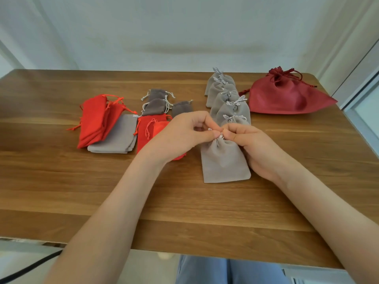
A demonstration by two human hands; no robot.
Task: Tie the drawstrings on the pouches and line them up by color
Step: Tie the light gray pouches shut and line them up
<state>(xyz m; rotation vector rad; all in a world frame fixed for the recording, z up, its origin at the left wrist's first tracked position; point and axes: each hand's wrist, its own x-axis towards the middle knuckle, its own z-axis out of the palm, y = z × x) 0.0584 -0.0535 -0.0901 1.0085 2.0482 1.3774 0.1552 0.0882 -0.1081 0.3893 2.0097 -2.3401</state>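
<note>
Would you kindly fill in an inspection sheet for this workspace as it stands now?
Surface: wooden table, grain showing across the front.
Job's things: light grey pouch lying flat, neck gathered; row of tied grey pouches overlapping behind it; large dark red pouch tied, far right; red pouches, a flat grey pouch and small dark grey pouches heaped unsorted to the left.
Clutter: nothing seen.
Hands: left hand and right hand both pinch the drawstring at the light grey pouch's neck with their fingers.
Cables: black cable below the table's near left edge, off the surface.
Surroundings: pale wall behind; window frame at right.
</note>
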